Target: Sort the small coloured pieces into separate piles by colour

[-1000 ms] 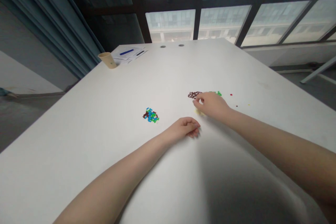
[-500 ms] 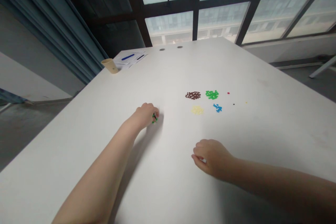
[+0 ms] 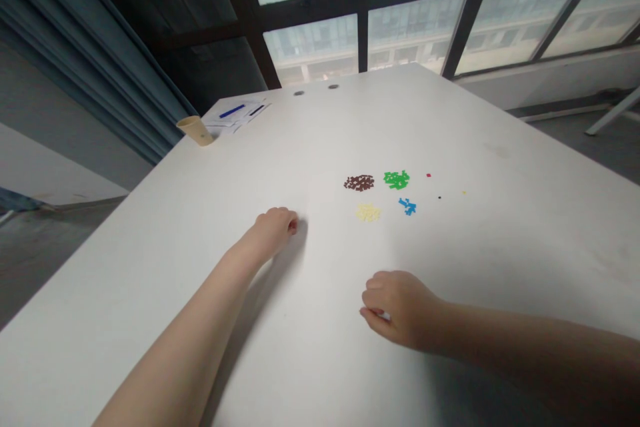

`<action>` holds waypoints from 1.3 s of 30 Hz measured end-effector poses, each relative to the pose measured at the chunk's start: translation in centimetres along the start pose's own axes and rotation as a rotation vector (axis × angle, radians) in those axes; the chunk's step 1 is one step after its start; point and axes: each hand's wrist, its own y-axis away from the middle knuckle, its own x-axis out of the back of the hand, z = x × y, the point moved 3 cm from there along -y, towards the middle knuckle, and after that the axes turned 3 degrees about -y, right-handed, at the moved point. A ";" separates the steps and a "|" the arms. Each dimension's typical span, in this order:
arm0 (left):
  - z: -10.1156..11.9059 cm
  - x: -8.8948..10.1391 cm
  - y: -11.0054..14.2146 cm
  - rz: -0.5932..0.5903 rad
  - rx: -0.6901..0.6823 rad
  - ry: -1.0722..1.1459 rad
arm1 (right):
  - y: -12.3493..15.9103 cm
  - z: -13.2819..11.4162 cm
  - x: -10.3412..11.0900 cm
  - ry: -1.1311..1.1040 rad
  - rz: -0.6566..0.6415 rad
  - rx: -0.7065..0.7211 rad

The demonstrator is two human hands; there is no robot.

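Left of the coloured piles, my left hand [image 3: 279, 225] is closed just over the white table [image 3: 320, 340]. Its curled fingers hide the small green-and-dark thing seen in them a moment ago. Nearer to me, my right hand [image 3: 395, 305] has its fingers curled, thumb close to the fingertips. Whether it holds anything is hidden. Beyond the hands lie small flat piles of tiny pieces: brown [image 3: 359, 183], green [image 3: 397, 179], pale yellow [image 3: 369, 212] and blue [image 3: 408, 207]. The pale yellow pile is nearest to both hands.
Single tiny pieces lie right of the piles: a red one [image 3: 429, 175], a black one [image 3: 439, 197] and a yellow one [image 3: 464, 193]. At the far left edge stand a tan paper cup [image 3: 196, 130] and papers [image 3: 240, 119] with a blue pen [image 3: 232, 111].
My left hand has turned and closed further, so the green-and-dark thing in it no longer shows. My right hand has barely moved. The whole view has shifted slightly.
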 end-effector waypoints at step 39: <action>11.7 -4.6 3.7 -0.519 -0.168 2.165 | -0.2 -0.3 1.5 -0.112 0.179 -0.027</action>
